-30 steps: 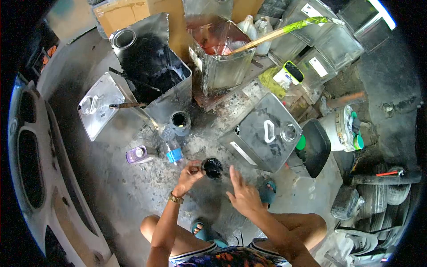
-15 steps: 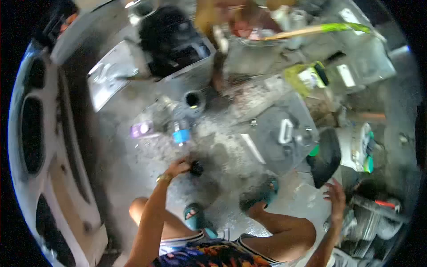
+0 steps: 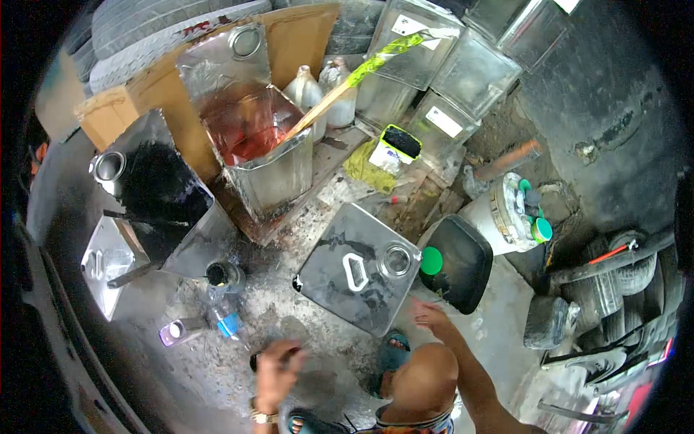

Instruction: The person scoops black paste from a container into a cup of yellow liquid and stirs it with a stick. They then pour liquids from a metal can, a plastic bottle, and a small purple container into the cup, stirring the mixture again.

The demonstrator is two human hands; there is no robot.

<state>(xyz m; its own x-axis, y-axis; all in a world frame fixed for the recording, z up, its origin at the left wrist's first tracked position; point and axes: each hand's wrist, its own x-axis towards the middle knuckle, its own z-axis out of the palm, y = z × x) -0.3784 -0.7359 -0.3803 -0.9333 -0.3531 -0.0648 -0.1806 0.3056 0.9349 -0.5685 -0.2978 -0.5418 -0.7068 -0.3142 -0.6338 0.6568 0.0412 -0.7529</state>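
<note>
My right hand [image 3: 434, 318] reaches forward with its fingers stretched out. The fingertips are near the front corner of a grey metal tin [image 3: 325, 253] and the lower edge of a black plastic tub [image 3: 473, 264]. A round green lid [image 3: 431, 260] shows at the tub's left side. Lower left, my left hand [image 3: 277, 372] is smeared by motion, and I cannot tell whether it holds anything. A small dark object [image 3: 254, 361] shows beside that hand. Ahead of it lie a clear bottle with a blue label [image 3: 228, 325] and a purple bottle [image 3: 173, 332].
A cut-open tin stained red inside [image 3: 271, 177] holds a stick wrapped in green tape [image 3: 383, 61]. Left stands a black-coated tin [image 3: 155, 195], with a dark-mouthed container [image 3: 225, 276] nearby. A white bucket [image 3: 495, 217] and tyres [image 3: 603, 289] are at right.
The view has turned, shifting the scene left and down. My left hand has come away from the floor beside a black object. My right hand has moved to between the tin and tub.
</note>
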